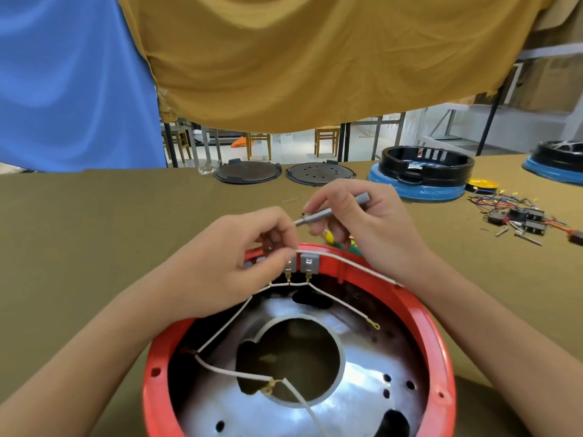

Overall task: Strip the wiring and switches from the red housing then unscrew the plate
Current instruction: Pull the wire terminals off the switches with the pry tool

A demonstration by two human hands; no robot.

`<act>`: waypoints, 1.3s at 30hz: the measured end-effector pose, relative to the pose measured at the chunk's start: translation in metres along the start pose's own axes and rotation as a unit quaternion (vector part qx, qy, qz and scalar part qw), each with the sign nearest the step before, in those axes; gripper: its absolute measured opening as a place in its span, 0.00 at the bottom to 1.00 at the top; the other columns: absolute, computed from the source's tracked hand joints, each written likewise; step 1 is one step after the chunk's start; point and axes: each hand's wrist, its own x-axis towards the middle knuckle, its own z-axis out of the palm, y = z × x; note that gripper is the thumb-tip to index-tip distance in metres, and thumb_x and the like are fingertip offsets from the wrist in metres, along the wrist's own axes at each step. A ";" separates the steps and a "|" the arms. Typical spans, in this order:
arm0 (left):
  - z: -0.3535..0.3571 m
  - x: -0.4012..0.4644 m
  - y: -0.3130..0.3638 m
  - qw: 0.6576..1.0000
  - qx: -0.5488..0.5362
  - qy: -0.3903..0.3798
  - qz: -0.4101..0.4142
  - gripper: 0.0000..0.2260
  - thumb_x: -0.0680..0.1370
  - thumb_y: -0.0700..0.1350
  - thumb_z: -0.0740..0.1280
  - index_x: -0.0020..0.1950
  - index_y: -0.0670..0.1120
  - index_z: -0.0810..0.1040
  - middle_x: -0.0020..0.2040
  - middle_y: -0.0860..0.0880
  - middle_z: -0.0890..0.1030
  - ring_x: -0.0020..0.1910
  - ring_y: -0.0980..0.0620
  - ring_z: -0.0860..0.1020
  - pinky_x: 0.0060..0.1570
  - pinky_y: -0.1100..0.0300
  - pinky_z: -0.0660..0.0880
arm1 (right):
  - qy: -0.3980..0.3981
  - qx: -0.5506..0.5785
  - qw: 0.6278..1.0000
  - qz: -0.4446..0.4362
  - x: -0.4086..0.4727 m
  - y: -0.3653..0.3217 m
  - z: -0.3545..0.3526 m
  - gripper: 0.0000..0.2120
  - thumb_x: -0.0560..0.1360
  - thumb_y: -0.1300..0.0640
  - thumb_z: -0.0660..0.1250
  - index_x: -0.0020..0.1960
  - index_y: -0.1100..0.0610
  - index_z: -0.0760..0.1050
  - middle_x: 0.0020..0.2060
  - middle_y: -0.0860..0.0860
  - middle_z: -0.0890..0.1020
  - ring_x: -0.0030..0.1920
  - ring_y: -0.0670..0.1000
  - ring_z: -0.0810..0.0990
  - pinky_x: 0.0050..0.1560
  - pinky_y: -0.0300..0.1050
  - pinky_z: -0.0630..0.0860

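2 hanging cloths, a blue cloth (pixel 69 80) and a mustard cloth (pixel 315 58), fill the space above the far edge of the worktop (pixel 94 231), which is covered in olive fabric. At the worktop's near edge, in the middle, sits the red housing (pixel 426 329), open side up, with a shiny metal plate (pixel 362 392) inside it that has a large round hole in its middle. Toward the far right corner stand 2 black rings on blue bases, the nearer black ring (pixel 426 167) and another black ring (pixel 558 157) cut by the right edge. Along the far edge lie 2 dark round discs (pixel 321 173), side by side. The left hand (pixel 239 263) reaches over the housing's far rim and pinches a white wire (pixel 347 263) between thumb and fingertips, just beside the grey switches (pixel 308 263) mounted inside that rim. The right hand (pixel 359 222), above and just beyond the far rim, grips a slim grey screwdriver (pixel 328 212) whose tip points toward the left hand's fingers. More white wires (pixel 227 329) run from the switches down across the plate, some ending in small brass ring terminals (pixel 375 325). Near the right edge of the worktop lies a heap of loose switches and coloured wires (pixel 520 216), with a yellow reel (pixel 482 185) just behind it.
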 end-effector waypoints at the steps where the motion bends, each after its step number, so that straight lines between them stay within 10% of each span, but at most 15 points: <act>1: 0.000 0.001 -0.002 1.000 -0.009 0.024 -0.010 0.06 0.79 0.40 0.67 0.47 0.51 0.76 0.41 0.56 0.78 0.43 0.53 0.79 0.46 0.68 0.73 | -0.006 0.016 1.000 0.003 0.000 0.000 0.000 0.19 0.78 0.48 0.58 0.46 0.61 0.81 0.33 0.59 0.83 0.28 0.51 0.72 0.28 0.41 0.68; 10: 0.001 0.002 -0.011 0.987 -0.030 0.131 -0.091 0.03 0.76 0.47 0.71 0.44 0.55 0.81 0.39 0.55 0.83 0.35 0.53 0.80 0.38 0.60 0.77 | -0.097 -0.001 0.995 0.015 -0.002 -0.006 -0.003 0.08 0.72 0.63 0.75 0.44 0.63 0.76 0.35 0.53 0.80 0.36 0.50 0.77 0.40 0.42 0.75; 18: 0.001 0.002 -0.022 0.962 -0.131 0.164 -0.173 0.09 0.76 0.44 0.73 0.52 0.55 0.78 0.42 0.53 0.84 0.40 0.48 0.82 0.46 0.55 0.79 | -0.041 0.017 0.998 0.033 0.000 -0.004 -0.001 0.07 0.75 0.71 0.69 0.45 0.63 0.72 0.34 0.60 0.80 0.38 0.51 0.82 0.37 0.37 0.74; 27: -0.015 -0.004 -0.022 0.958 -0.167 0.036 -0.229 0.11 0.76 0.38 0.72 0.47 0.56 0.83 0.50 0.53 0.86 0.50 0.55 0.84 0.55 0.58 0.76 | 0.139 -0.141 0.961 0.194 0.012 0.032 -0.031 0.08 0.69 0.66 0.67 0.43 0.55 0.75 0.34 0.53 0.83 0.32 0.47 0.77 0.33 0.43 0.71; 39: -0.017 -0.004 -0.029 0.949 -0.157 -0.046 -0.269 0.11 0.77 0.41 0.72 0.48 0.58 0.83 0.50 0.54 0.85 0.49 0.53 0.84 0.55 0.51 0.78 | 0.085 -0.428 0.855 0.280 0.014 0.058 -0.060 0.05 0.79 0.55 0.63 0.50 0.54 0.75 0.43 0.51 0.82 0.45 0.52 0.80 0.37 0.43 0.71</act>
